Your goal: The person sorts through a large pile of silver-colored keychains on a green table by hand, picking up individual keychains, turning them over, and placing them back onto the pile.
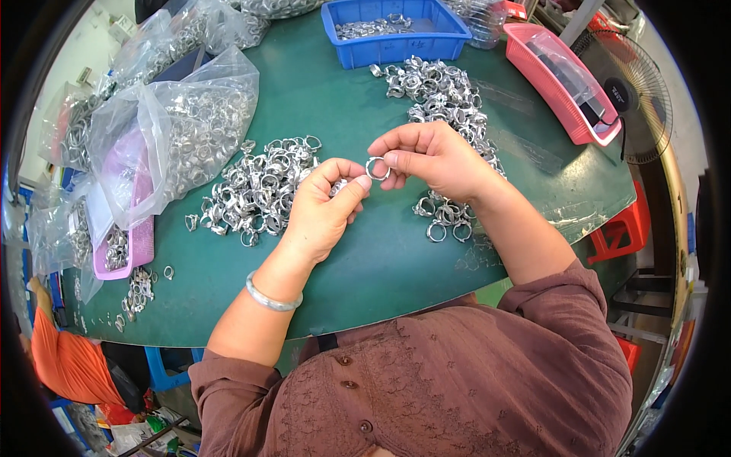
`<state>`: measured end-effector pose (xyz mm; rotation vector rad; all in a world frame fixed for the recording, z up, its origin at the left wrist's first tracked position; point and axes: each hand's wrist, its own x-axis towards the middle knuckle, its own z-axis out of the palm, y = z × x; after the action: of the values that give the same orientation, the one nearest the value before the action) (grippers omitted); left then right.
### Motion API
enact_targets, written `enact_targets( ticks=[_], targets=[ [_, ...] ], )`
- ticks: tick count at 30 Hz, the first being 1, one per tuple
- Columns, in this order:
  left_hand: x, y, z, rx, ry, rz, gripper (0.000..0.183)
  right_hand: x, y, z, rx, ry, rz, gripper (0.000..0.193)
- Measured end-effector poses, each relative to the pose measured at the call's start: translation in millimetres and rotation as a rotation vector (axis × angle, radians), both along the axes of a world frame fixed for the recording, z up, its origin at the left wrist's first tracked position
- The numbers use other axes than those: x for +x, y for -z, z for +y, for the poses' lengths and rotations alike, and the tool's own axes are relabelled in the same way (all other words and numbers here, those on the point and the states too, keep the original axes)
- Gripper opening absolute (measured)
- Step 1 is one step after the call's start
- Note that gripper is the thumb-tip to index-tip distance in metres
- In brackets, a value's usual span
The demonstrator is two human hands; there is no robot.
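Observation:
A silvery metal ring (368,169) is held up between my two hands over the middle of the green table. My right hand (434,156) pinches it between thumb and forefinger. My left hand (324,209) is closed, its thumb tip at the ring's left side. Another bit of silvery metal shows among the left fingers, mostly hidden. Just left of that hand lies a heap of similar metal rings (255,190). A second ring pile (438,87) runs along the far side of my right hand and partly behind it.
At the back stands a blue tray (403,52) with metal parts. A pink basket (560,84) is at the right, near a fan (636,91). Bags of rings (205,122) and a purple basket (143,247) crowd the left. A person in orange (72,358) is at lower left.

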<state>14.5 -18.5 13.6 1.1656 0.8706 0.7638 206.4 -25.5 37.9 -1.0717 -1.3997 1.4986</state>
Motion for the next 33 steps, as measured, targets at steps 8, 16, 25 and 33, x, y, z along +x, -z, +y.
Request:
enact_targets(
  ticks=[8,16,25,33],
  targets=[
    [6.0,3.4,-6.4,0.572,-0.096,0.238,0.041,-3.4,5.1,-0.1,0.009,0.013,-0.010,0.023],
    [-0.1,10.4,3.2,0.621,-0.132,0.208,0.029,-8.6,4.2,-3.0,0.131,-0.007,0.024,0.025],
    [-8.2,8.8,9.1,-0.149,0.150,-0.439,0.033,21.3,13.1,6.7,0.752,0.134,-1.186,0.030],
    [-10.7,8.6,9.4,-0.126,0.261,-0.560,0.034,21.9,9.2,4.2,0.629,-0.023,-1.409,0.033]
  ],
)
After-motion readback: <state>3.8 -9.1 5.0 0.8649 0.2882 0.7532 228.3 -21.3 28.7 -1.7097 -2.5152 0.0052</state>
